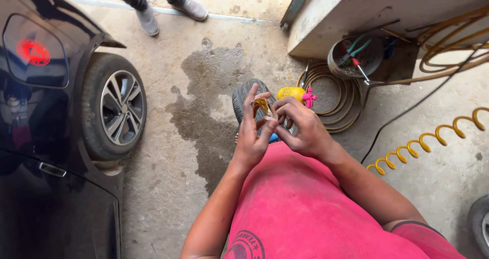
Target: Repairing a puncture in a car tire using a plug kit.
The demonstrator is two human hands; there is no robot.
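The person's left hand (251,131) and right hand (300,129) are drawn together in front of the chest, fingertips meeting on a small yellowish strip (263,106) pinched between them. It is too small to tell exactly what it is. Both hands are closed on it, the left with its fingers stretched upward, the right curled in from the side.

Directly below the hands a loose tyre (244,98) stands on the concrete floor (168,187), beside a dark wet patch (204,116). A yellow bottle with a pink cap (296,94) lies just past the tyre, next to a coiled hose (338,103) and a round tin of tools (354,57) against the wall. A yellow spiral air line (428,136) runs along the floor toward its right edge. A dark car (46,136) fills the left side, and another person's shoes (168,11) show at the far edge.

The step in hand looks like readying the strip by finger work above the tyre. The next move would call for a steady two-handed pinch, keeping the strip from slipping.
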